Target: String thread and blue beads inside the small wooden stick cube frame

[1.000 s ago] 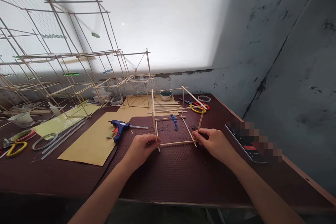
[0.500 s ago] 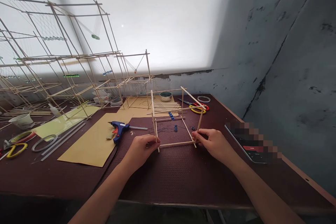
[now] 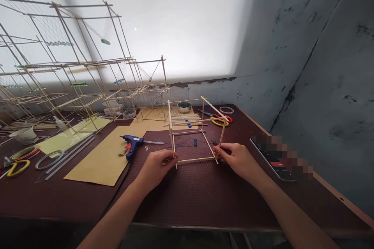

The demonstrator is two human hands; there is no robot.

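Observation:
A small box-shaped frame of thin wooden sticks (image 3: 195, 160) stands on the dark red table in front of me. My left hand (image 3: 158, 165) pinches its near left bottom corner. At the near right bottom corner, my right hand (image 3: 235, 158) grips the upright stick between thumb and fingers. Blue beads (image 3: 188, 123) hang within the frame, near its back; their threads are too fine to follow. A dark blue bead (image 3: 195, 142) and another small one (image 3: 214, 142) show lower down, seemingly on the table inside the frame.
A blue glue gun (image 3: 133, 146) lies left of my left hand, by brown card (image 3: 96, 159). Larger stick frames (image 3: 87, 62) with hanging beads fill the back left. Behind the small frame are a metal tin (image 3: 184, 107) and scissors (image 3: 219, 120). A phone (image 3: 270, 163) lies right.
The hanging blue beads have swung slightly and now sit apart instead of in one tight row. Both hands keep their hold on the frame's corners.

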